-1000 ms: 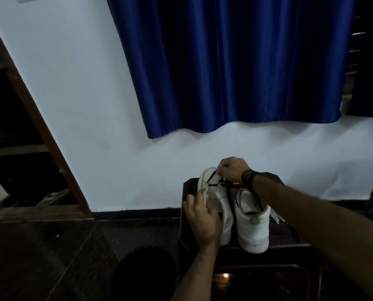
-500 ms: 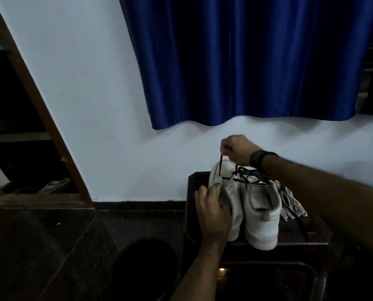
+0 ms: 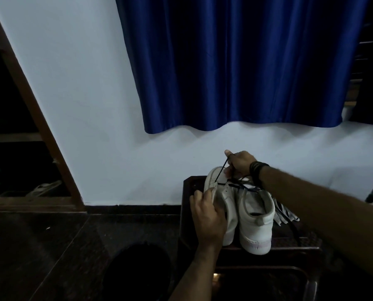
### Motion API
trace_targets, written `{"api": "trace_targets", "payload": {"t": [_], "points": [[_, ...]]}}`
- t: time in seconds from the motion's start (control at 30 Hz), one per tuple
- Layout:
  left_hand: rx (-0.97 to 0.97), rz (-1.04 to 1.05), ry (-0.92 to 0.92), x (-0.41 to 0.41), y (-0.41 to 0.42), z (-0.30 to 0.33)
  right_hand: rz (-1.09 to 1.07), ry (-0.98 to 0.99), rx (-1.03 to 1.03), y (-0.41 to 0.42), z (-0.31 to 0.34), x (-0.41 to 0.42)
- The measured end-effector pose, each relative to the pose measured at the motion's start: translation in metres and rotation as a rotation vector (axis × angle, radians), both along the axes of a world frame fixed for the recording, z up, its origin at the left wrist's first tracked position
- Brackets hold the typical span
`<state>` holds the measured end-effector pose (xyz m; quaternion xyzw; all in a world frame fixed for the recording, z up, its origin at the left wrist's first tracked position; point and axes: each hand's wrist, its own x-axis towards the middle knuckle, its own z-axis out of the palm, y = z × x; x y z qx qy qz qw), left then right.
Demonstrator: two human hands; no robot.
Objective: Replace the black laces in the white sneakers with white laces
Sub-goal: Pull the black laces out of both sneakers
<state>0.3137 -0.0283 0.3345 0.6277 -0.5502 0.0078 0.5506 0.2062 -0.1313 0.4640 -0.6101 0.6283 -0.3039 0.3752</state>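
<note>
My right hand (image 3: 241, 162) is raised over the white sneakers (image 3: 239, 209) on the counter (image 3: 289, 242), fingers pinching the taut black lace (image 3: 221, 171). My left hand (image 3: 207, 216) curls around the left sneaker's side, gripping it.

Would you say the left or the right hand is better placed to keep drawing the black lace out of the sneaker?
Right. The right hand already pinches the black lace; the left hand grips the left sneaker.

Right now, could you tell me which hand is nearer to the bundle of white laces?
Right. The right hand pulls the black lace beyond the white laces; the left hand grips the far-side sneaker.
</note>
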Motion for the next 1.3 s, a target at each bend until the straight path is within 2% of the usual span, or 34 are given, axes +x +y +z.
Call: {"api": "trace_targets", "payload": {"t": [0.03,0.07,0.13,0.17,0.2,0.27,0.33,0.43,0.47,0.5,0.53,0.57,0.63,0.67,0.77,0.87,0.9,1.03,1.17,1.23,1.3], "points": [[-0.003,0.002,-0.008,0.0,0.001,0.0,0.023,0.024,-0.015,0.005,0.003,0.006],[-0.011,0.006,-0.022,0.0,0.001,0.0,0.077,0.232,-0.145,0.007,0.008,0.008],[-0.029,0.006,-0.043,0.0,0.001,-0.001,0.167,0.854,-0.588,0.004,0.029,0.002],[-0.027,0.008,-0.05,0.001,0.001,-0.001,0.218,1.007,-0.764,0.005,0.045,-0.001],[-0.017,0.014,-0.052,0.001,0.001,0.0,0.268,1.064,-0.86,0.003,0.06,-0.006],[-0.001,0.032,-0.063,0.0,-0.001,0.002,0.27,1.004,-0.934,-0.006,0.08,-0.015],[0.013,0.041,-0.075,-0.001,0.0,0.004,0.153,0.758,-0.83,-0.009,0.079,-0.018],[0.006,0.042,-0.078,-0.001,-0.001,0.004,0.168,0.279,-0.19,0.001,0.069,-0.021],[0.007,0.041,-0.076,-0.001,-0.001,0.004,0.194,0.121,-0.019,0.005,0.062,-0.024],[0.004,0.045,-0.081,0.0,-0.002,0.002,0.21,0.046,0.064,0.012,0.056,-0.027],[0.014,0.056,-0.087,0.0,-0.001,0.004,0.204,0.058,0.059,0.017,0.053,-0.029],[0.024,0.071,-0.103,-0.001,-0.001,0.006,0.187,0.174,-0.018,0.021,0.054,-0.031],[0.072,0.088,-0.155,-0.003,0.0,0.012,0.116,0.566,-0.322,0.025,0.064,-0.035],[0.115,0.081,-0.176,-0.004,0.002,0.016,0.094,0.692,-0.478,0.026,0.074,-0.035],[0.254,0.089,-0.251,-0.006,0.003,0.023,0.227,0.82,-0.713,0.032,0.103,-0.03],[0.32,0.081,-0.301,-0.005,0.001,0.023,0.331,0.779,-0.771,0.041,0.107,-0.022],[0.285,0.085,-0.301,-0.002,-0.002,0.021,0.353,0.739,-0.773,0.044,0.105,-0.019],[0.268,-0.036,-0.136,0.01,-0.015,0.046,0.445,0.622,-0.771,0.05,0.099,-0.01],[0.225,-0.203,0.123,-0.001,-0.022,0.125,0.471,0.452,-0.806,0.046,0.095,0.005],[0.297,-0.25,0.148,-0.002,-0.028,0.153,0.454,0.343,-0.787,0.046,0.095,0.009],[0.28,-0.241,0.203,0.008,-0.033,0.162,0.428,0.211,-0.76,0.044,0.093,0.005]]}}
